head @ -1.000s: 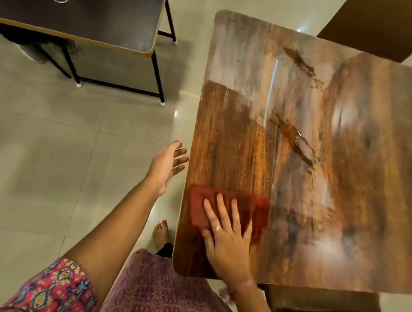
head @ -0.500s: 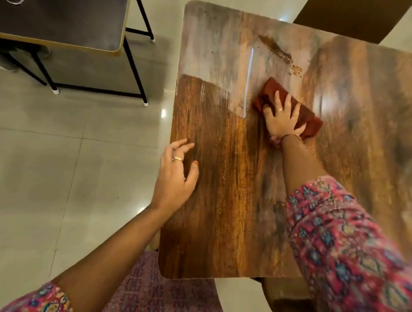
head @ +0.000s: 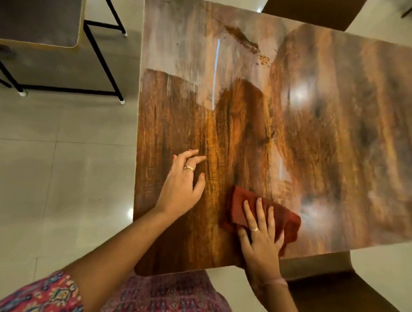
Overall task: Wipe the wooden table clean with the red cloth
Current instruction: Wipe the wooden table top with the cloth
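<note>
The glossy wooden table [head: 334, 130] fills the right of the head view. My right hand [head: 261, 241] lies flat with spread fingers on the red cloth [head: 285, 218], pressing it onto the tabletop near the front edge. My left hand [head: 182, 185] rests on the tabletop to the left of the cloth, fingers loosely apart and holding nothing. A brown smear [head: 248, 44] with crumbs lies at the far middle of the table. A dull whitish film covers the far left part of the top.
A dark table [head: 37, 13] on thin black legs stands at the upper left on the tiled floor [head: 42, 170]. A brown chair [head: 351, 295] sits at the table's near right corner, and another brown chair [head: 310, 10] at the far side.
My right hand has pulled the red cloth from the far middle of the table back toward the front edge. My left hand has stayed on the tabletop near the left side.
</note>
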`<state>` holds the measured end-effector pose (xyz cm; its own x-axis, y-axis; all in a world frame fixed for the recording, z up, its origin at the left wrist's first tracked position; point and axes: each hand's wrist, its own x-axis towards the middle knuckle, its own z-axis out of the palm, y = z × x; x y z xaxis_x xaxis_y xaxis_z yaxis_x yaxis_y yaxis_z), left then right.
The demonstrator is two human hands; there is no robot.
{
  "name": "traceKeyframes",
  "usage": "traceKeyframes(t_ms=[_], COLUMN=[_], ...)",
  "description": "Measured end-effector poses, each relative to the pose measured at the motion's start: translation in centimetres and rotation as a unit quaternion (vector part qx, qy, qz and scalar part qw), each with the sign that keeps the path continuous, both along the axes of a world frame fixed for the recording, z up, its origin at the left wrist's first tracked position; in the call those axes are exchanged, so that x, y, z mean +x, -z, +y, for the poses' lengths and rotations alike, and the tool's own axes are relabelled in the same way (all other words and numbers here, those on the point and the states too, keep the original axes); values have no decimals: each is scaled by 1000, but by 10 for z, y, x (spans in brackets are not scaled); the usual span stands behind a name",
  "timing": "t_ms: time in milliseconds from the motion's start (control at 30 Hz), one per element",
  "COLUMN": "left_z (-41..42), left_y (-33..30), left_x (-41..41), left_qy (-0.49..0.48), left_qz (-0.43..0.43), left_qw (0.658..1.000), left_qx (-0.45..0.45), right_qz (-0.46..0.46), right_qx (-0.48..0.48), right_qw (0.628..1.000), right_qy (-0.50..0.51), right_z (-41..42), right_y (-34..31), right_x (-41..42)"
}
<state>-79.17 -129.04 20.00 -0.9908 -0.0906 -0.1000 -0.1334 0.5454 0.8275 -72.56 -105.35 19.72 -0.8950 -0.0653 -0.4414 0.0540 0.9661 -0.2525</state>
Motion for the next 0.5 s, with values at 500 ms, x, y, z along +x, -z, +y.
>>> traceKeyframes(t_ms=[500], left_z=[50], left_y=[8], left_x=[-35], left_qy=[-34], left_qz=[19], left_qw=[994], left_qx=[-103], right_qz=[99], right_qx=[-29], right_qw=[992], right_qy=[-67], right_z=[10], right_y=[16], right_x=[-274])
